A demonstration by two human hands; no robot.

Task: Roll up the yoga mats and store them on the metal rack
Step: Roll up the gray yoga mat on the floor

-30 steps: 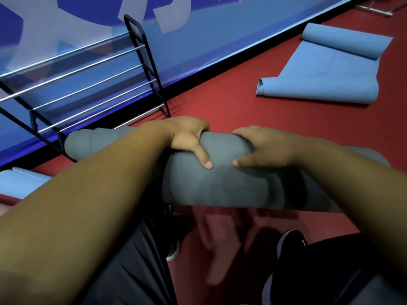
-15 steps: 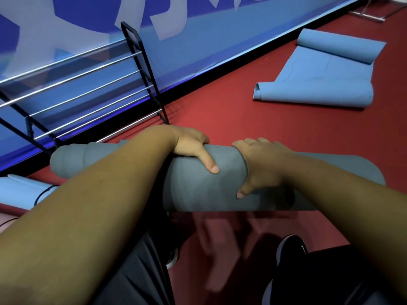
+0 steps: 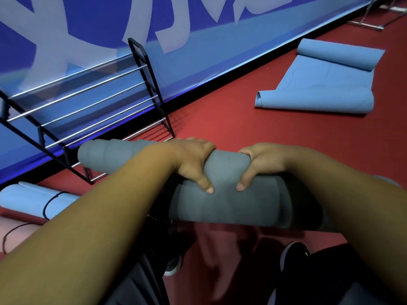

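Left thumb has slid lower, level with the right one | our left hand [image 3: 191, 161] and right hand [image 3: 264, 161] curl over the grey rolled mat [image 3: 231, 205], gripping it side by side | mat crosswise before us, left end near the metal rack [image 3: 158, 93] | blue mat [image 3: 319, 91] part-unrolled on red floor [image 3: 220, 128]

Mats: four in all.
Grey mats: one, the rolled grey mat [image 3: 231, 205] in the middle of the frame.
Blue mats: two, a half-open blue mat [image 3: 319, 89] at the upper right and a rolled blue mat [image 3: 28, 201] at the lower left.
Pink mats: one, a pink mat [image 3: 19, 234] at the lower left edge, mostly cut off.
Racks: one metal rack [image 3: 158, 95] at the upper left.
Other metal frames: one metal frame [image 3: 374, 20] at the top right corner.
Hands: two, the left hand [image 3: 193, 159] and the right hand [image 3: 262, 161].
Shoes: two, a left shoe [image 3: 174, 266] and a right shoe [image 3: 294, 256] at the bottom.
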